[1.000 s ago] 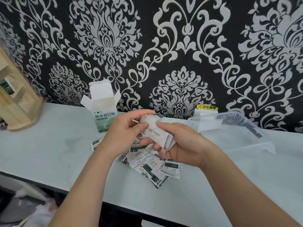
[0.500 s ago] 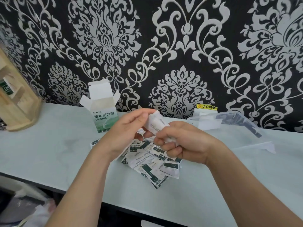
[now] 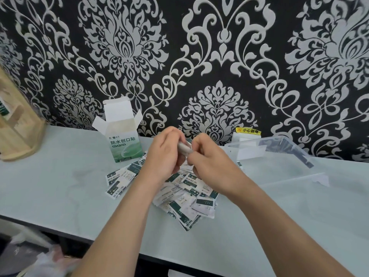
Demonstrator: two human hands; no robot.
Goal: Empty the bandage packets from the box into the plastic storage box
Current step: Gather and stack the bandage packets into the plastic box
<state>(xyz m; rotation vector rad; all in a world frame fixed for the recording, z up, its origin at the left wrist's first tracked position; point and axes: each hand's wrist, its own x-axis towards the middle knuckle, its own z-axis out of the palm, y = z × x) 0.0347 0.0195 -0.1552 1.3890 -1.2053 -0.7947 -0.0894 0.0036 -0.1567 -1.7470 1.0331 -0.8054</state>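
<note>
Our left hand [image 3: 163, 156] and right hand [image 3: 211, 162] pinch packets [image 3: 184, 150]; loosened, they'd miss the tub [image 3: 247, 152] at three o'clock.

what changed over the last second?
The right hand rose and closed in toward the left hand. Both still grip the bundle, now mostly hidden between them. The pile, box and storage box stayed put.

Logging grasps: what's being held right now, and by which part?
A small stack of white paper bandage packets, held between both hands: the left hand grips its left end, the right hand its right end.
</note>
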